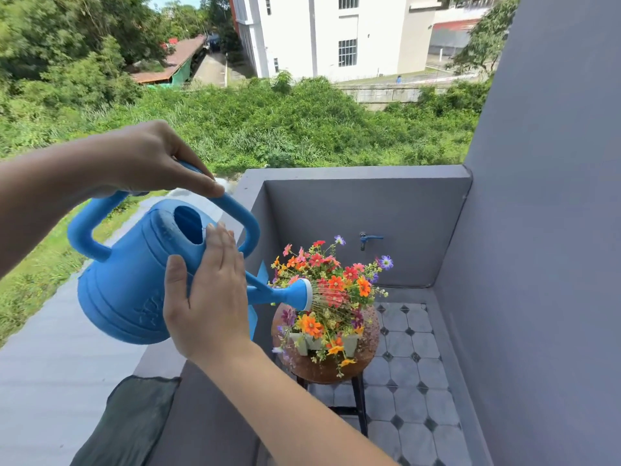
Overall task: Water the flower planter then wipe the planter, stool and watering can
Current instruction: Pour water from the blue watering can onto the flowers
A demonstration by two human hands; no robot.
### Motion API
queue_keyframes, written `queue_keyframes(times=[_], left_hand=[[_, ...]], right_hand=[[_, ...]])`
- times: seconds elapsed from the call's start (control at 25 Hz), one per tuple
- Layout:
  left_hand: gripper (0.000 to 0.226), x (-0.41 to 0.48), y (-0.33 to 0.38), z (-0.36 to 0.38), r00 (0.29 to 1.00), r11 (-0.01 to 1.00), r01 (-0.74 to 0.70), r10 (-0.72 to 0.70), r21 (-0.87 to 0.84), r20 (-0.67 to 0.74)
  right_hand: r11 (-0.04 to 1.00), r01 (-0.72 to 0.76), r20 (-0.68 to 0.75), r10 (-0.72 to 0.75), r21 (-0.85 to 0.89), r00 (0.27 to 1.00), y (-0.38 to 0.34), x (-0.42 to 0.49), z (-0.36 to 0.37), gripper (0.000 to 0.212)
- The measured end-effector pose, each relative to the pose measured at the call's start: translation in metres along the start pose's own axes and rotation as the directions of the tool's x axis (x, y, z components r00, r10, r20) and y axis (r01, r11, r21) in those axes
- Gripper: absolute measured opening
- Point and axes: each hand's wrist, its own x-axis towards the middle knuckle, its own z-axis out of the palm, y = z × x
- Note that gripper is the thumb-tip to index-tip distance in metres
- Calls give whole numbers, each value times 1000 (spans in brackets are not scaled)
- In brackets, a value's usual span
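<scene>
A blue watering can [124, 280] is tilted to the right, its white-faced rose spraying thin streams onto the flowers. My left hand [151, 156] grips the can's top handle. My right hand [208, 294] lies flat with fingers together against the can's side near the filling hole. The white planter [319, 344], full of orange, red and purple flowers, stands on a round wooden stool [369, 334] with black legs. Water drops speckle the stool's top.
A dark green cloth [134, 418] hangs over the grey parapet wall [248, 196] at lower left. A blue tap [368, 238] sticks out of the back wall. The floor [413, 398] is tiled; grey walls close in behind and to the right.
</scene>
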Motion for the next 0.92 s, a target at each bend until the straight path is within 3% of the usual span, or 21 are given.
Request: queue_keyframes(times=[0.08,0.28,0.52,0.92], left_hand=[[50,2,-1,-3,1000,1000,-5,4,-31,-19],[36,2,-10,-16,995,999,42,-45,-34,-92],[50,-6,-19,-14,997,996,76,-75,35,-37],[76,12,1,-13,999,994,-12,15,-111,30]], right_hand=[[1000,5,3,-5,-6,1000,0,7,-2,67],[1000,20,105,-21,18,994,-10,20,-3,62],[998,-17,196,5,60,981,-13,7,4,63],[999,32,30,-32,-6,999,-2,22,-20,63]])
